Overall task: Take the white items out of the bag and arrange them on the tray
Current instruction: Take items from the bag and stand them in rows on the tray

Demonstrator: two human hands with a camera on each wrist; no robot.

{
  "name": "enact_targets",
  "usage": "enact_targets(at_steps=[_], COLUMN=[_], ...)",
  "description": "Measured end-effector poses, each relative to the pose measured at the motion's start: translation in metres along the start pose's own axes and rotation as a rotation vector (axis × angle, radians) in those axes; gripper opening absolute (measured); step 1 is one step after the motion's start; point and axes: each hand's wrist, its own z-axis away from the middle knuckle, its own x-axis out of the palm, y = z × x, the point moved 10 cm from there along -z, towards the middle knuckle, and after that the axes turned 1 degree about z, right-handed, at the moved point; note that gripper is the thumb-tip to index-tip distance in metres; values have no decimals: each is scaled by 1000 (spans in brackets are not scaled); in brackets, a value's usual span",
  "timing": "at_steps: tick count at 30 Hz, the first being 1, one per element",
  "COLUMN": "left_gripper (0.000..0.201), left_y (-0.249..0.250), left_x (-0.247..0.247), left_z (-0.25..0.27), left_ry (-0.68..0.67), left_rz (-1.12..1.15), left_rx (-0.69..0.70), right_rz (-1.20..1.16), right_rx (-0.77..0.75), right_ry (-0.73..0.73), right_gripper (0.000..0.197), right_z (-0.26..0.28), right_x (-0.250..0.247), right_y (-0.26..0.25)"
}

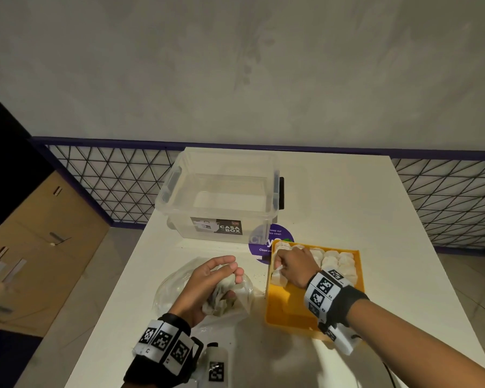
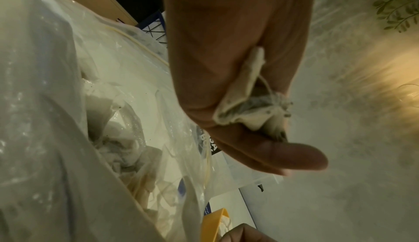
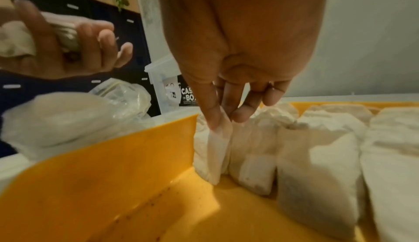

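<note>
Pinching one sachet (image 3: 217, 149) upright into the tray (image 1: 275, 303) row with the right hand (image 1: 294, 268), so it packs tight; left hand (image 1: 207, 287) clutches spares above the bag (image 1: 168, 289).

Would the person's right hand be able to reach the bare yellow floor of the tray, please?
Probably yes: the right hand already pinches a white sachet inside the yellow plastic tray, and nothing covers the near floor.

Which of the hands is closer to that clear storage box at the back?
Left. The left hand is over the bag just before the clear box; the right hand is in the yellow tray, off to its side.
</note>
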Motion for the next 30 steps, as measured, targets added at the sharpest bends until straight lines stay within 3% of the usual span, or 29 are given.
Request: enact_targets(at_steps=[7,10,13,17,20,22,30], left_gripper=[41,44,46,47,48,47,45], left_y=[-2,-3,-3,1,5,5,-1], left_x=[2,3,6,13,18,17,16], left_z=[-2,-3,-3,-2,0,0,7], left_ry=[47,66,75,57,56,64,6], left_rz=[-10,11,8,-23,-57,-70,-46], left_rx=[-42,-49,-51,-26,-12,-8,-39], right_rz=[96,-10,-171,-275,-173,-179,-702], right_rx=[-57,-66,-171,-320,-292,-266,-195], right_ry=[54,195,343,199,34,-2,-18], right_gripper=[24,31,27,25,35,34,12], right_z=[1,11,29,46,43,41,36], right_x=[-6,-31,-64,-70,-50,-43,-50], right_y=[-7,-13,-38,-83,-95,-96,-83])
